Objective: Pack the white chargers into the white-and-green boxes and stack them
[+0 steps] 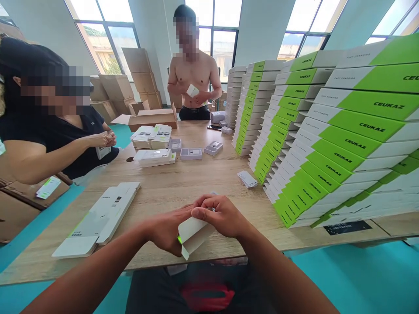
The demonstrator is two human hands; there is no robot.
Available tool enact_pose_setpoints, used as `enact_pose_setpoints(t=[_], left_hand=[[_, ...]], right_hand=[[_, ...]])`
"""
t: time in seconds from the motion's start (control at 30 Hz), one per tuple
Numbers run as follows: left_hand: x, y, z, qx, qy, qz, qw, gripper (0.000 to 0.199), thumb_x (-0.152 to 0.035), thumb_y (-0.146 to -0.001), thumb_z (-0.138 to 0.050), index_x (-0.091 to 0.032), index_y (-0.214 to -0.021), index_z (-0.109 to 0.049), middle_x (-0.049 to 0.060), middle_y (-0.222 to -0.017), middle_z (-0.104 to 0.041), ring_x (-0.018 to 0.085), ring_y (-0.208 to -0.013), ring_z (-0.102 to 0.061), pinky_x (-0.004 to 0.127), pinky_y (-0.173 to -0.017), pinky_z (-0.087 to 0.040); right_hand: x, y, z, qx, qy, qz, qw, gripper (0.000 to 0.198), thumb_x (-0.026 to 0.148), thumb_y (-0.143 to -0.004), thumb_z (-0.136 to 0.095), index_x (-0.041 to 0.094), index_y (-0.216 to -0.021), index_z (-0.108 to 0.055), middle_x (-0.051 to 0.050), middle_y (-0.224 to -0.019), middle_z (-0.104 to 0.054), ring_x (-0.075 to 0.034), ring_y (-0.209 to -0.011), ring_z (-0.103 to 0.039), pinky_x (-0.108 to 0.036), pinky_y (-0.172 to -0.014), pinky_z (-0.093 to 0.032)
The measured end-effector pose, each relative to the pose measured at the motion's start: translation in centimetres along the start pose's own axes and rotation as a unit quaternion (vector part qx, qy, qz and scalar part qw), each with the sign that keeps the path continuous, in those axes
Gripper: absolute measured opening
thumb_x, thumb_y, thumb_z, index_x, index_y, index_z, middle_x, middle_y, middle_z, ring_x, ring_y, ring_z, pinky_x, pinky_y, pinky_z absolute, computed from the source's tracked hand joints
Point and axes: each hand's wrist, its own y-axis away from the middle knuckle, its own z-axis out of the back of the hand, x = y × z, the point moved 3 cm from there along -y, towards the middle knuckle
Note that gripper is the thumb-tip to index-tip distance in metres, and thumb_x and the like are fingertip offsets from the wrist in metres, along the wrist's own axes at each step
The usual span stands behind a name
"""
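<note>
A white and green cardboard box (196, 235) lies between my two hands at the near edge of the table, its near end open with a flap hanging out. My left hand (168, 226) is wrapped along the box's left side. Over the top and far end curls my right hand (222, 214), thumb and fingers pressed together on the box. The far end is mostly hidden by my fingers. To the left rests a stack of flattened white boxes (101, 218). A few small white slips (247, 179) lie beyond my right hand.
Tall stacks of white and green boxes (340, 144) line the right side. Farther back are piled flat boxes (152, 136), small grey trays (191, 153) and an open carton (152, 118). One person (49, 117) sits at left; another (193, 78) stands opposite holding a white item.
</note>
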Motion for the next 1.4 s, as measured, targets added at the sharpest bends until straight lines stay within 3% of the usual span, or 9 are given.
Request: enact_pose_setpoints(t=[0.17,0.37,0.5,0.63,0.77,0.9,1.17,1.33,1.4], left_hand=[[-0.1,0.0,0.5,-0.029,-0.017,0.030,0.999,0.117,-0.027,-0.053,-0.087,-0.022,-0.155,-0.030,0.017,-0.152,-0.046,0.043,-0.142,-0.042,0.056,-0.118,-0.035],[0.6,2.1,2.8,-0.067,0.030,0.068,0.995,0.102,-0.035,-0.068,-0.081,-0.022,-0.153,-0.026,0.016,-0.151,-0.046,0.035,-0.136,-0.051,0.044,-0.114,-0.043],[0.1,2.6,3.8,-0.093,0.051,0.058,0.993,0.099,-0.044,-0.074,-0.078,-0.022,-0.154,-0.025,0.016,-0.151,-0.045,0.035,-0.138,-0.048,0.044,-0.115,-0.042],[0.4,2.8,4.2,-0.080,0.007,0.106,0.991,0.104,-0.039,-0.070,-0.083,-0.023,-0.153,-0.022,0.015,-0.149,-0.047,0.034,-0.135,-0.051,0.042,-0.114,-0.042],[1.8,2.6,3.9,-0.056,-0.020,0.139,0.988,0.112,-0.036,-0.064,-0.087,-0.024,-0.153,-0.020,0.015,-0.152,-0.042,0.036,-0.139,-0.046,0.045,-0.117,-0.038],[1.7,1.4,3.0,-0.031,-0.036,0.129,0.990,0.111,-0.030,-0.057,-0.088,-0.024,-0.150,-0.026,0.014,-0.147,-0.047,0.037,-0.135,-0.048,0.046,-0.115,-0.039],[0.2,-0.6,2.4,-0.055,-0.108,0.110,0.987,0.097,-0.021,-0.056,-0.082,-0.022,-0.142,-0.036,0.014,-0.136,-0.054,0.040,-0.132,-0.050,0.056,-0.115,-0.035],[-0.3,-0.4,3.2,-0.084,-0.009,0.080,0.993,0.097,-0.032,-0.065,-0.079,-0.021,-0.150,-0.033,0.017,-0.150,-0.049,0.039,-0.138,-0.047,0.054,-0.115,-0.038],[-0.5,-0.3,3.3,-0.086,0.073,0.048,0.993,0.092,-0.035,-0.067,-0.076,-0.024,-0.150,-0.037,0.015,-0.148,-0.054,0.038,-0.134,-0.053,0.050,-0.110,-0.045]], right_hand=[[-2.5,1.4,1.6,-0.105,0.036,-0.029,0.993,0.049,0.065,-0.089,-0.062,0.022,-0.110,-0.067,-0.009,-0.129,-0.068,-0.023,-0.106,-0.067,-0.037,-0.090,-0.053],[-8.7,5.9,2.7,-0.104,0.397,-0.109,0.905,0.086,0.067,-0.077,-0.074,0.025,-0.148,-0.048,-0.017,-0.160,-0.042,-0.040,-0.148,-0.034,-0.063,-0.116,-0.029],[-10.7,5.9,1.9,-0.121,0.447,-0.136,0.876,0.065,0.045,-0.089,-0.068,0.021,-0.146,-0.050,-0.019,-0.157,-0.046,-0.038,-0.142,-0.043,-0.059,-0.112,-0.037],[-7.5,6.6,3.1,-0.121,0.409,-0.112,0.897,0.056,0.034,-0.088,-0.069,0.020,-0.140,-0.055,-0.018,-0.146,-0.057,-0.036,-0.136,-0.050,-0.057,-0.113,-0.038],[-1.1,8.8,4.5,-0.027,0.308,-0.041,0.950,0.064,0.038,-0.086,-0.072,0.024,-0.145,-0.050,-0.013,-0.148,-0.056,-0.031,-0.137,-0.050,-0.048,-0.113,-0.043],[2.9,8.6,4.4,0.008,0.306,0.000,0.952,0.065,0.037,-0.082,-0.076,0.023,-0.142,-0.053,-0.012,-0.147,-0.058,-0.032,-0.139,-0.048,-0.049,-0.115,-0.042],[3.2,4.7,0.5,-0.073,0.344,0.027,0.936,0.063,0.030,-0.078,-0.079,0.018,-0.135,-0.053,-0.017,-0.129,-0.065,-0.036,-0.123,-0.059,-0.057,-0.107,-0.046],[2.6,4.0,-0.2,-0.184,0.262,0.152,0.935,0.098,0.051,-0.072,-0.087,0.028,-0.150,-0.033,-0.016,-0.165,-0.025,-0.040,-0.154,-0.021,-0.061,-0.121,-0.028],[1.7,4.1,0.3,-0.166,0.217,0.159,0.949,0.101,0.048,-0.079,-0.083,0.032,-0.157,-0.020,-0.014,-0.167,-0.024,-0.035,-0.155,-0.023,-0.056,-0.122,-0.032]])
